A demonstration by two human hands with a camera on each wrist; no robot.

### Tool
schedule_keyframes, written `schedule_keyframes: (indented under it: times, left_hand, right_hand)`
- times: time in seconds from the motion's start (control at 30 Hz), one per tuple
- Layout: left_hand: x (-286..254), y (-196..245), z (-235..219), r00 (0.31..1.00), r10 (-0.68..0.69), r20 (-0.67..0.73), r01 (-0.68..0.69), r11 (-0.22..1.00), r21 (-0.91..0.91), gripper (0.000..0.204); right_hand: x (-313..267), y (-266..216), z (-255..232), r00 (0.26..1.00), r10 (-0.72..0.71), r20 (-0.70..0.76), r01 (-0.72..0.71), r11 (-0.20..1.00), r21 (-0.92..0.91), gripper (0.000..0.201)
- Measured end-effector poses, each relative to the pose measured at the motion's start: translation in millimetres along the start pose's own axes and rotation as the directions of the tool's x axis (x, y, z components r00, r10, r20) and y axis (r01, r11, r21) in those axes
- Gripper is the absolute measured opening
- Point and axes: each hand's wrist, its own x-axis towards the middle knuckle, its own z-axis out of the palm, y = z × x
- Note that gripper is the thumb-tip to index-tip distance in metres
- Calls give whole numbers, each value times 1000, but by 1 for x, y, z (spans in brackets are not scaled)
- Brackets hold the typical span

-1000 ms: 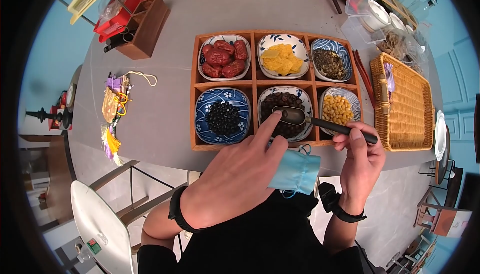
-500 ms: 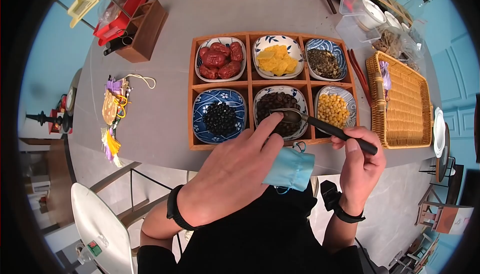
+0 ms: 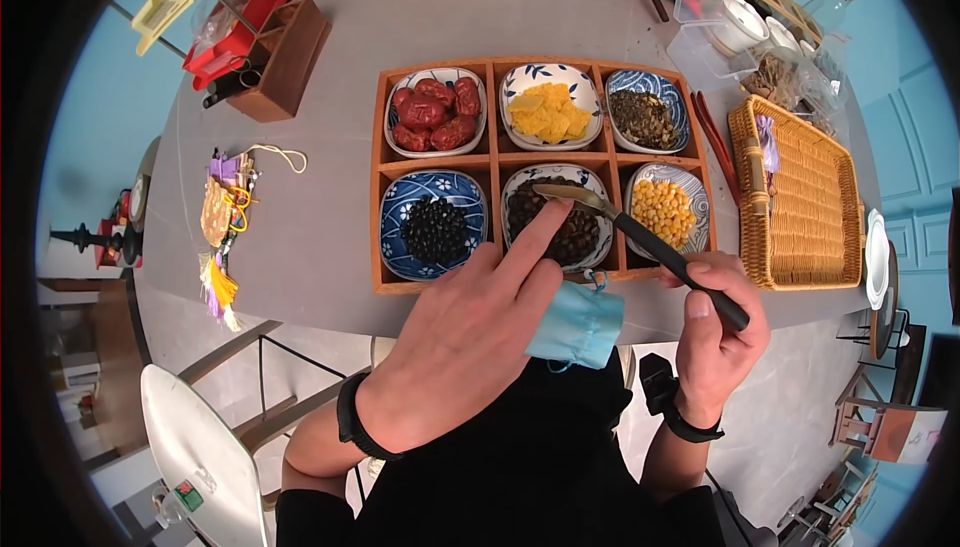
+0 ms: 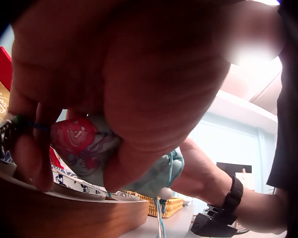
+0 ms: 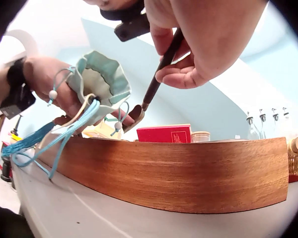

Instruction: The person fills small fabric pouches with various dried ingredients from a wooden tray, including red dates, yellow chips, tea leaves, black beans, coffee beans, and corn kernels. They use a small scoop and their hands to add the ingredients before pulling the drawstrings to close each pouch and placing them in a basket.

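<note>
My left hand [image 3: 462, 342] holds a light blue drawstring pouch [image 3: 577, 324] under its palm; in the right wrist view the pouch's mouth [image 5: 100, 82] gapes. Its extended index finger touches the scoop's metal head [image 3: 575, 194], which is tilted above a bowl of dark brown beans [image 3: 572, 237]. My right hand [image 3: 718, 342] grips the scoop's black handle [image 3: 665, 249] at its far end. The wooden compartment box [image 3: 494, 161] also holds black beans [image 3: 435, 230], yellow kernels [image 3: 663, 215], red dates [image 3: 424, 112], yellow pieces [image 3: 547, 113] and dark dried flakes [image 3: 643, 119].
A wicker basket [image 3: 800, 197] lies right of the box, with dark red sticks [image 3: 716, 147] between. Tasselled ornaments [image 3: 225, 212] lie at the left. A wooden holder [image 3: 285, 62] stands behind them; clear plastic containers [image 3: 705, 47] and glass bottles are at the back right.
The scoop's head has risen from the brown beans toward the bowl's back edge and tilted onto its side. My left index finger has moved up with it. The pouch remains held.
</note>
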Motion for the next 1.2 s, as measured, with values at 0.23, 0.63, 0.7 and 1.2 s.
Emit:
schedule_keyframes:
  times: [0.23, 0.63, 0.7, 1.2]
  left_hand:
    - [-2, -3, 7, 999, 10, -36, -10, 1000, 21, 38]
    - [0, -2, 11, 997, 25, -76, -15, 991, 133, 40]
    - [2, -3, 11, 995, 30, -94, -16, 988, 151, 40]
    - [2, 0, 3, 999, 35, -20, -32, 986, 163, 37]
  right_hand:
    - [-7, -3, 7, 978, 162, -127, -148, 982, 116, 17]
    - [-8, -8, 9, 978, 155, -136, -139, 983, 123, 18]
    - [-7, -8, 7, 995, 39, -91, -38, 999, 19, 20]
    - [-13, -9, 16, 948, 215, -235, -182, 971, 154, 19]
